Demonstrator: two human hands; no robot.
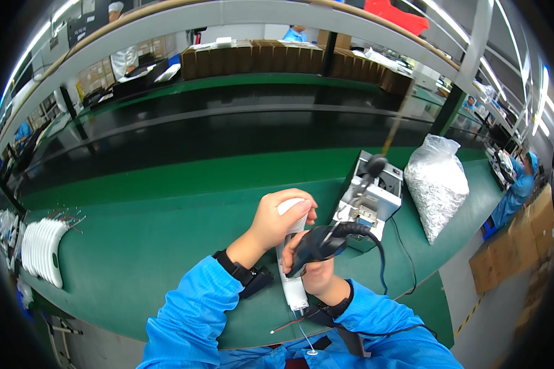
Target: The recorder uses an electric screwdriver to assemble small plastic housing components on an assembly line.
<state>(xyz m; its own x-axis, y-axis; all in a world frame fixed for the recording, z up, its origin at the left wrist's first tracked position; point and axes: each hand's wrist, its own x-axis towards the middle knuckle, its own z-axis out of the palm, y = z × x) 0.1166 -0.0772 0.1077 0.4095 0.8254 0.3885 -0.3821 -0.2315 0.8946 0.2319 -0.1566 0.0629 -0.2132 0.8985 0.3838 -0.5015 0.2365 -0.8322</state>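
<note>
My left hand point(276, 220) is closed around the upper end of a long white plastic housing point(295, 293), over the green bench. Thin wires point(298, 322) hang from the housing's lower end toward me. In my right hand point(317, 275) is a black corded power tool, which looks like an electric screwdriver point(321, 244). It lies slanted across the housing, and its coiled cable runs off to the right. The tool's tip is hidden or too small to make out. Black bands with dark boxes sit on both wrists.
Right of my hands stands a boxy machine point(375, 200), with a clear bag of small white parts point(436, 184) beyond it. Nested white parts with wires point(43, 251) lie at far left. A dark conveyor point(228, 132) runs behind; a co-worker point(517, 190) sits at far right.
</note>
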